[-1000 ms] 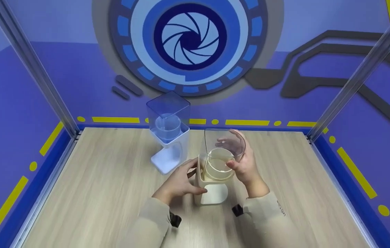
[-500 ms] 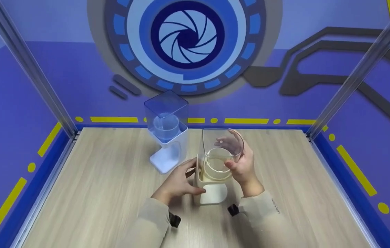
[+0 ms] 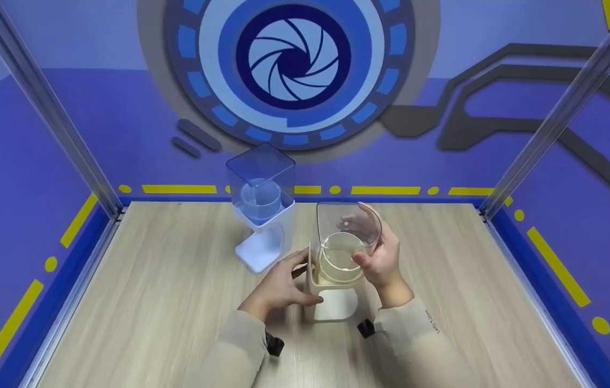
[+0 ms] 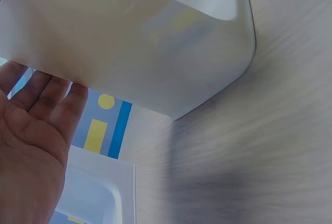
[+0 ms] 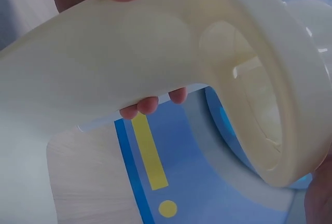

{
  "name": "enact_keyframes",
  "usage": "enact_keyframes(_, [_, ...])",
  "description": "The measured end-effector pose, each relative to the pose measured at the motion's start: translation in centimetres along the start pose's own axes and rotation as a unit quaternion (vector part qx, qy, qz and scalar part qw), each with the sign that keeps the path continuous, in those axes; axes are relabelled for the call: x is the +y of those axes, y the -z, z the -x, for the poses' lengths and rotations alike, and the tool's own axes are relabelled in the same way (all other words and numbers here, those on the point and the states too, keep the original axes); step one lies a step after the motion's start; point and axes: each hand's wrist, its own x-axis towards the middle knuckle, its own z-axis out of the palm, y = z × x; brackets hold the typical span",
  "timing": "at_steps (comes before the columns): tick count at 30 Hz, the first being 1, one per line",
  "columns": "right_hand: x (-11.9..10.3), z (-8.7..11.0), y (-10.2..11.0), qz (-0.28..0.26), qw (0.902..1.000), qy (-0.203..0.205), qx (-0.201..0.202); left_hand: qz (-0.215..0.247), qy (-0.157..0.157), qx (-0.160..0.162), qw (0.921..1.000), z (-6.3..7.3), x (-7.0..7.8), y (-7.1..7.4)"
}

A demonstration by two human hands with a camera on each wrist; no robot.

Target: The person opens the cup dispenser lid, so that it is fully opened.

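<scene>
A cream-coloured stand [image 3: 335, 304] with a rounded base is on the table, and its upper part is a ring-like holder, seen from below in the right wrist view. Above the holder rises a clear plastic container [image 3: 332, 218] with a round inner cup [image 3: 341, 267], its lower end within the cream rim. My left hand [image 3: 281, 285] grips the stand's upright, thumb in front and fingers behind. My right hand [image 3: 383, 258] holds the clear container from the right, thumb on the near side and fingers round the far wall, showing through the plastic.
A similar white stand [image 3: 259, 250] with a bluish clear container [image 3: 240, 178] stands behind and left of my left hand. Blue printed panels [image 3: 78, 134] and metal posts [image 3: 550, 126] border the wooden table [image 3: 148, 307] at the back and sides.
</scene>
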Motion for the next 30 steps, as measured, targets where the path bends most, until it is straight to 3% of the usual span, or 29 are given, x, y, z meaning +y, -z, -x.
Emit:
enact_keyframes(6, [-0.04, -0.16, 0.12, -0.019, 0.9996, -0.022, 0.002, 0.006, 0.004, -0.002, 1.0000, 0.14, -0.01, -0.26])
enact_keyframes(22, [0.13, 0.32, 0.18, 0.004, 0.9998, 0.020, 0.005, 0.004, 0.008, -0.003, 1.0000, 0.29, 0.18, -0.38])
enact_keyframes(30, [-0.12, 0.07, 0.11, -0.012, 0.9999, 0.005, 0.002, 0.004, -0.001, -0.001, 1.0000, 0.34, 0.01, -0.45])
